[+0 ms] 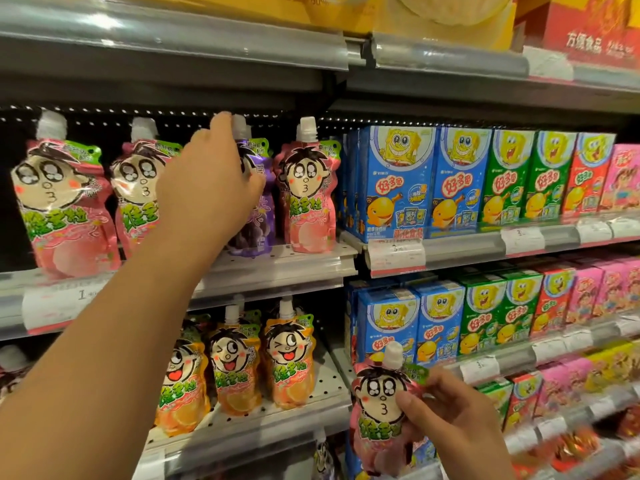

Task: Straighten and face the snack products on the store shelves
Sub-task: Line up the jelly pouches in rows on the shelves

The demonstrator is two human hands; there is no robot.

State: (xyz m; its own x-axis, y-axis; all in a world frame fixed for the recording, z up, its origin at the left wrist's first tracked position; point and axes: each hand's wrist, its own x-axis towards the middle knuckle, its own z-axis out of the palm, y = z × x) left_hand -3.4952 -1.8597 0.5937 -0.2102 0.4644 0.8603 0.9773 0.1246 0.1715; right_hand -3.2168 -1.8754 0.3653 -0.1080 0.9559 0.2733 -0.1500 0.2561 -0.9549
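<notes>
My left hand [211,178] reaches up to the middle shelf and grips a purple grape jelly pouch [258,216] near its spout, between pink peach pouches [308,188]. Two more pink pouches [62,202] stand to its left, tilted. My right hand [446,414] holds another pink peach pouch [381,410] upright in front of the lower shelves, away from any shelf. Orange pouches [287,358] stand in a row on the shelf below.
Blue, green, red and pink snack boxes [460,181] fill the shelves to the right in neat rows. Shelf edges carry price-tag rails [398,254]. Yellow and red cartons [588,26] sit on the top shelf. A dark gap lies behind the pouches.
</notes>
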